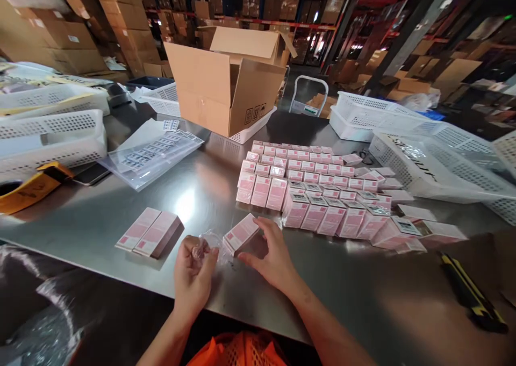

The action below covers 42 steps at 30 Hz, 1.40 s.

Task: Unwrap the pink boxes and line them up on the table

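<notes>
Crumpled clear plastic wrap point(212, 241) is bunched in my left hand point(195, 266), whose fingers are closed round it. My right hand point(272, 253) grips a small pink and white box point(241, 233) between thumb and fingers, tilted just above the metal table. Part of the wrap lies against the box's left end. To the left, two pink boxes point(149, 231) lie side by side on the table. Ahead and to the right stand several rows of similar pink boxes point(314, 210), some with black and white labels on top; a few at the right end lean or lie over.
An open cardboard carton point(205, 89) stands at the back on a white basket. White baskets point(419, 162) line the right side, others the left. Label sheets point(151, 151) lie left of centre. A yellow and black cutter point(471, 291) and an orange tape roll point(36, 186) lie at the sides.
</notes>
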### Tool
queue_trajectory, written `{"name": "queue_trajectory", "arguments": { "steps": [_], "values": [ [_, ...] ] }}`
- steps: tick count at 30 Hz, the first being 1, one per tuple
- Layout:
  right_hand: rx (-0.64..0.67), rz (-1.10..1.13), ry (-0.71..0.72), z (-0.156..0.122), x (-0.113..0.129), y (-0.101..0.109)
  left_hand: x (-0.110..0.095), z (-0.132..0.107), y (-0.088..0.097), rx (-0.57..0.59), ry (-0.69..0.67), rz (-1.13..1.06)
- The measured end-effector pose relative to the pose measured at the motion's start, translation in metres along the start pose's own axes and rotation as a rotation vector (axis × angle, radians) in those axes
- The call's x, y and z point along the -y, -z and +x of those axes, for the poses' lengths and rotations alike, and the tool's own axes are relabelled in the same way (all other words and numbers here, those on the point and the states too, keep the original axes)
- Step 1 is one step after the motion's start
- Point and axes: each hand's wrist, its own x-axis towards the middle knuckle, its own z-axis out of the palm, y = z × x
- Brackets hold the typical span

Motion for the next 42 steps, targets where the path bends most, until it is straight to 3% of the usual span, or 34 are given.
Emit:
{"name": "queue_trajectory", "arguments": {
  "steps": [4, 7, 9, 10, 13, 15, 18, 21, 25, 33, 42],
  "values": [
    [0.091, -0.241, -0.029, -0.002, 0.005, -0.018, -0.021, -0.021, 0.062, 0.083, -0.103, 0.313],
    [0.047, -0.336, 0.038, 0.004, 0.006, -0.031, -0.04, -0.02, 0.116, -0.078, -0.391, 0.717],
    [0.023, -0.347, 0.124, 0.012, 0.009, -0.04, -0.045, -0.007, 0.149, -0.159, -0.483, 0.987],
    [0.023, -0.342, 0.161, 0.016, 0.012, -0.046, -0.043, 0.002, 0.163, -0.149, -0.445, 1.092],
    [0.084, -0.305, 0.211, 0.029, 0.03, -0.068, -0.026, 0.033, 0.191, -0.037, -0.147, 1.312],
    [0.162, -0.264, 0.18, 0.037, 0.046, -0.086, -0.012, 0.05, 0.199, 0.054, 0.015, 1.372],
    [0.344, -0.166, 0.096, 0.05, 0.063, -0.11, 0.0, 0.065, 0.2, 0.197, 0.121, 1.405],
    [0.481, -0.071, 0.135, 0.063, 0.069, -0.125, 0.004, 0.07, 0.201, 0.316, 0.119, 1.421],
    [0.469, -0.071, 0.144, 0.07, 0.072, -0.141, 0.011, 0.08, 0.205, 0.478, 0.014, 1.41],
    [0.492, -0.048, 0.121, 0.075, 0.09, -0.164, 0.025, 0.109, 0.218, 0.424, -0.093, 1.412],
    [0.487, -0.074, 0.125, 0.088, 0.088, -0.173, 0.031, 0.122, 0.231, 0.419, -0.059, 1.372]
  ]
}}
